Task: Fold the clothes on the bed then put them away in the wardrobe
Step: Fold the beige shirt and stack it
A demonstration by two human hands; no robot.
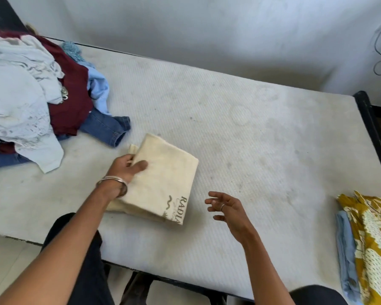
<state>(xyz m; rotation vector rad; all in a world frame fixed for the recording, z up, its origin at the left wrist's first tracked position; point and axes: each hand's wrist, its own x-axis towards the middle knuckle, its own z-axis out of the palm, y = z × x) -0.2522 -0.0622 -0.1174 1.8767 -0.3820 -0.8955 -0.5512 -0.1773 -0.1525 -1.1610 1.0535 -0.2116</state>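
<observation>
The left hand [128, 167] grips the far left edge of one folded cream cloth [163, 183], square, with dark lettering at its near corner, lying flat on the bed [262, 139]. The right hand [227, 208] hovers just right of it, fingers spread, holding nothing. Bare mattress extends beyond both hands. One unfolded pile [31, 95] lies far left; one folded stack [367, 243] far right at the edge.

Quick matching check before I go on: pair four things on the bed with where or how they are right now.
Things:
1. cream folded cloth
2. yellow patterned garment
3. unfolded clothes pile
4. right hand

States:
A. far left of the mattress
B. open, hovering, holding nothing
C. gripped at its edge by the left hand
D. stacked at the right edge

Pairs: 1-C, 2-D, 3-A, 4-B
</observation>
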